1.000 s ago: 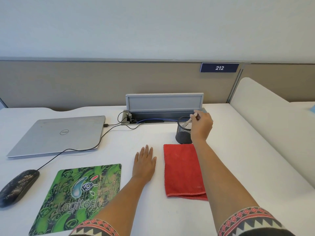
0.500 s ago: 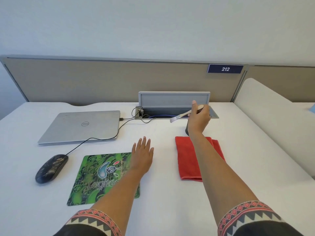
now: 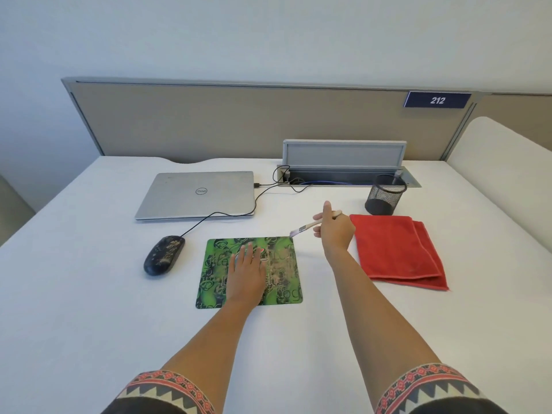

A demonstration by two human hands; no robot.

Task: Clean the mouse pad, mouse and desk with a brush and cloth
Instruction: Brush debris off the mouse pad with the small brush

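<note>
The mouse point(image 3: 164, 254) lies just left of the mouse pad point(image 3: 283, 282), untouched. The left hand point(image 3: 246, 271) rests flat on the pad's middle, fingers point(image 3: 248, 252) straight and close together, pinning it to the desk point(image 3: 89, 294). Just off the pad's far right corner hangs the brush point(image 3: 309, 226), bristles aimed at that corner, handle pinched by the right hand point(image 3: 336, 233). Further right lies the folded cloth point(image 3: 394, 249). Brushing the pad seems about to begin: the bristles must come down and sweep across.
</note>
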